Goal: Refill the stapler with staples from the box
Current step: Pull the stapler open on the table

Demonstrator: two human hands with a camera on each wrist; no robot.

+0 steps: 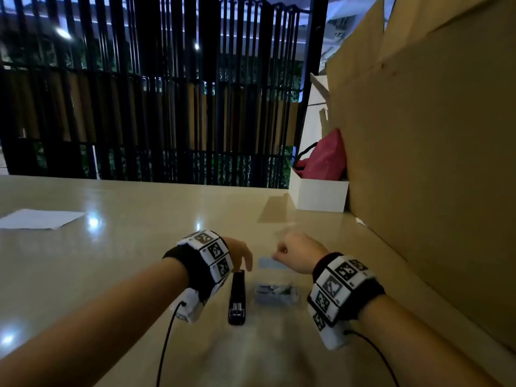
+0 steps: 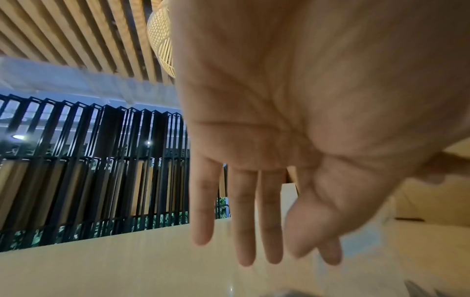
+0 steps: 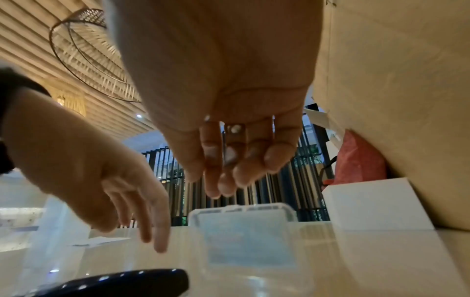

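A black stapler (image 1: 237, 298) lies closed on the beige table (image 1: 125, 261), between my two wrists. To its right sits a small clear plastic staple box (image 1: 277, 294), its lid (image 1: 269, 262) flipped open on the far side. My left hand (image 1: 241, 254) hovers over the stapler's far end with fingers (image 2: 244, 211) straight and holds nothing. My right hand (image 1: 290, 251) is raised above the open lid (image 3: 244, 231). Its curled fingers (image 3: 229, 160) pinch a small glinting metal piece, seemingly a strip of staples (image 3: 234, 130). The stapler (image 3: 127, 281) shows blurred low in the right wrist view.
A white paper sheet (image 1: 42, 219) lies at the far left. A white box (image 1: 318, 194) with a red bag (image 1: 324, 157) stands at the back right. A large cardboard wall (image 1: 432, 163) lines the right side. Black railings (image 1: 167, 93) stand behind the table.
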